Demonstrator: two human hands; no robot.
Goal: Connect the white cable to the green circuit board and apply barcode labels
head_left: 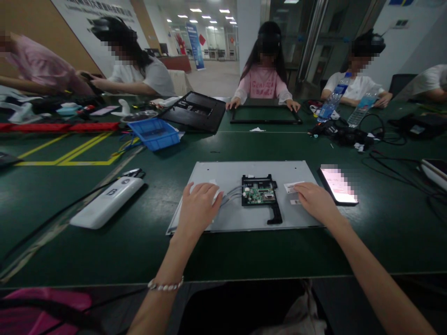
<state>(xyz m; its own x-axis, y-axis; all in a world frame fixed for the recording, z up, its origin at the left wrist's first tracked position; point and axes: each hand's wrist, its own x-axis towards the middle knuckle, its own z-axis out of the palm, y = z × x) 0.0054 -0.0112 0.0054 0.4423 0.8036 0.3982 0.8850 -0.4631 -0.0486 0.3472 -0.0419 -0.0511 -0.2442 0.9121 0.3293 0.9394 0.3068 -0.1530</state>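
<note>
A flat light-grey display panel (230, 218) lies on the green table in front of me. On its middle sits a green circuit board (260, 194) in a black plastic bracket (276, 214). Thin grey cables (233, 191) run from the board toward my left hand (197, 204), which rests over the panel's left part with fingers apart. My right hand (317, 202) lies over the right edge, fingers stretched out, their tips at a white label (290, 187) on the panel. I see nothing gripped in either hand.
A white power bank (108, 202) lies at left, a lit phone (338, 185) at right. Farther back are a blue tray (160, 139), a black cover (195, 111) and water bottles (331, 100). Across the table a person (265, 79) holds a black frame (267, 122).
</note>
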